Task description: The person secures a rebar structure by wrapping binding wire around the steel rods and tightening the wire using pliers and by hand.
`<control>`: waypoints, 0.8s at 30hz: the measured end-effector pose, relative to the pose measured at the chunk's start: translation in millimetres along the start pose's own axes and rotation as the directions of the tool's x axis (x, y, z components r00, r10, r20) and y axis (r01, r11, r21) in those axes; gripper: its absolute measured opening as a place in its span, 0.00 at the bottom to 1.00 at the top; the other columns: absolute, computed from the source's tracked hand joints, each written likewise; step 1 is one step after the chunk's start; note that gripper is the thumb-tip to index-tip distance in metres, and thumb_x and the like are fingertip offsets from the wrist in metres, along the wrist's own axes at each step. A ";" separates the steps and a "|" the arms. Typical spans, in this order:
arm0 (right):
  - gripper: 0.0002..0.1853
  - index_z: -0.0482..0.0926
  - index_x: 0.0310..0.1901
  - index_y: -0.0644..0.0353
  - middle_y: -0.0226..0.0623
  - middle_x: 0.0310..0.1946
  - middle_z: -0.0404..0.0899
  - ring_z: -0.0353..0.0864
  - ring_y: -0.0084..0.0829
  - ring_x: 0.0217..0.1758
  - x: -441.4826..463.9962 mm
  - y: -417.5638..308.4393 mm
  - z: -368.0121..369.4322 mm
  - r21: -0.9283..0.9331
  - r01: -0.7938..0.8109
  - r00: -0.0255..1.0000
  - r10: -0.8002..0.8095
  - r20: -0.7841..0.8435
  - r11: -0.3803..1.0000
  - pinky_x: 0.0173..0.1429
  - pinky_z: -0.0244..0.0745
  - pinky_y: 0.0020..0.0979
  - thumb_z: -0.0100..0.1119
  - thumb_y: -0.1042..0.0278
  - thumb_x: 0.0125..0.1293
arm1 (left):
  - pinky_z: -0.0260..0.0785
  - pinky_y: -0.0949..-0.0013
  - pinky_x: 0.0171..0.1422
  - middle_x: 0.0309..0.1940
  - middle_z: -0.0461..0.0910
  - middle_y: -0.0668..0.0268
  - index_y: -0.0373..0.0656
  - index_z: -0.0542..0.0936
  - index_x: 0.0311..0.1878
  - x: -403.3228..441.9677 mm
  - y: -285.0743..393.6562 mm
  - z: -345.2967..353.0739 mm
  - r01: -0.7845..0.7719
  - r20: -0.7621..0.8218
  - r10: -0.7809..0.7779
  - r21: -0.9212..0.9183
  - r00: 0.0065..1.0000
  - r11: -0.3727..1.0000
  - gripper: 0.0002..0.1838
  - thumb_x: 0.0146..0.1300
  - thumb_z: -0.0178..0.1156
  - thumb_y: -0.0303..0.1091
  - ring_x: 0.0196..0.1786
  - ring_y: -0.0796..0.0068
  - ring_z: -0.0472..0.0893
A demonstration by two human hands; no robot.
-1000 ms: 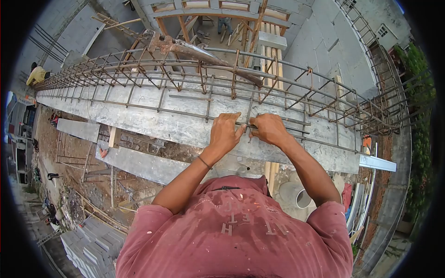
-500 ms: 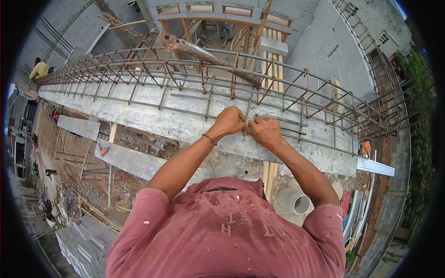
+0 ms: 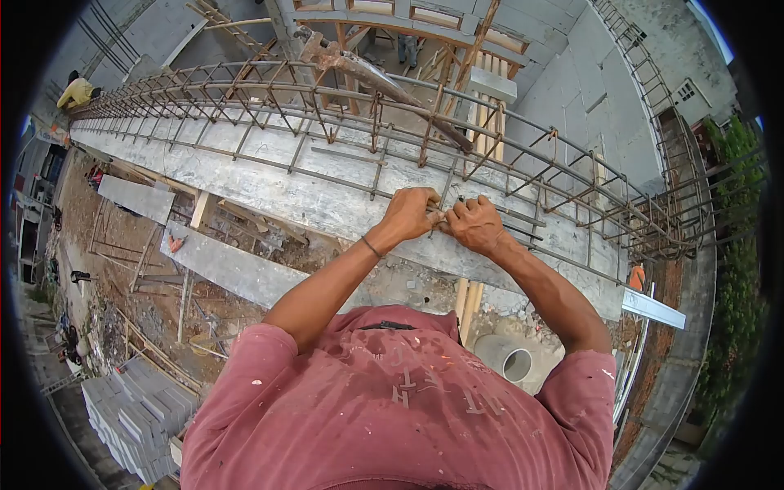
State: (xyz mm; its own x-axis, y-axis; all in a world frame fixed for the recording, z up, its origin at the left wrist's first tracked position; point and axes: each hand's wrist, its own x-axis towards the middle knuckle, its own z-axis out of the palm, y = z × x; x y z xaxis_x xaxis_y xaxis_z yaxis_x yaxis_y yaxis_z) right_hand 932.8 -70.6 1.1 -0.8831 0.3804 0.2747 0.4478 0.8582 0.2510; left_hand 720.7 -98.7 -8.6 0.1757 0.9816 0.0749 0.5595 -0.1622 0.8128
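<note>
My left hand [image 3: 411, 214] and my right hand [image 3: 474, 224] meet at the near lower bar of a long rebar cage [image 3: 310, 168], by a crossing stirrup. Both have curled, pinching fingers. What lies between the fingertips is too small to make out. The cage rests along a pale, flat board [image 3: 269, 181]. Just beyond my hands, a rusty metal bar with a heavy clamp-like head [image 3: 322, 54] lies slanting across the top of the cage. Short loose rods [image 3: 523, 219] lie beside my right hand.
A person in yellow [image 3: 77, 94] crouches at the cage's far left end. Another person's legs [image 3: 407, 49] show below, beyond the cage. Stacked grey blocks [image 3: 135, 416] stand lower left. A round pipe [image 3: 516, 364] and metal channel [image 3: 653, 309] are at right.
Both hands have drawn together at the bar, and their fingers have curled in. The view has shifted, so the slanting metal bar now appears further right.
</note>
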 end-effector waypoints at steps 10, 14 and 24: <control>0.19 0.80 0.26 0.55 0.32 0.23 0.75 0.77 0.34 0.28 -1.3 -2.8 1.9 -0.005 -0.016 0.997 0.015 -0.079 1.000 0.36 0.67 0.38 0.66 0.48 0.65 | 0.59 0.53 0.59 0.38 0.83 0.61 0.45 0.83 0.39 -64.7 18.6 24.3 0.042 -0.248 0.052 0.360 0.967 0.932 0.17 0.54 0.77 0.44 0.50 0.57 0.78; 0.19 0.79 0.25 0.54 0.31 0.22 0.74 0.77 0.33 0.28 -0.5 -4.8 1.2 -0.003 -0.033 0.996 0.033 -0.087 0.999 0.36 0.67 0.38 0.66 0.49 0.64 | 0.62 0.52 0.58 0.37 0.83 0.59 0.44 0.83 0.38 -57.0 10.0 22.7 0.066 -0.197 0.007 0.363 0.980 0.929 0.12 0.57 0.74 0.39 0.48 0.55 0.80; 0.11 0.82 0.38 0.57 0.38 0.34 0.81 0.84 0.42 0.37 -7.0 0.4 -17.0 0.140 -0.118 0.987 0.100 0.129 0.983 0.43 0.75 0.42 0.63 0.58 0.68 | 0.80 0.53 0.34 0.36 0.83 0.51 0.36 0.74 0.42 -37.8 -0.4 -1.1 -0.194 0.046 0.211 0.618 0.976 0.762 0.07 0.61 0.59 0.22 0.34 0.52 0.87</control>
State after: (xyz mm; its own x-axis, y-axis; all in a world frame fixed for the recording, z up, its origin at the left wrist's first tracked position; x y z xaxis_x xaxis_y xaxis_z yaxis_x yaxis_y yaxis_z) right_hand 941.5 -78.8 15.1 -0.8446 0.5057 0.1759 0.5247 0.8471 0.0844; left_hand 712.9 -135.6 -11.2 0.3269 0.9195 0.2183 0.8927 -0.3763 0.2482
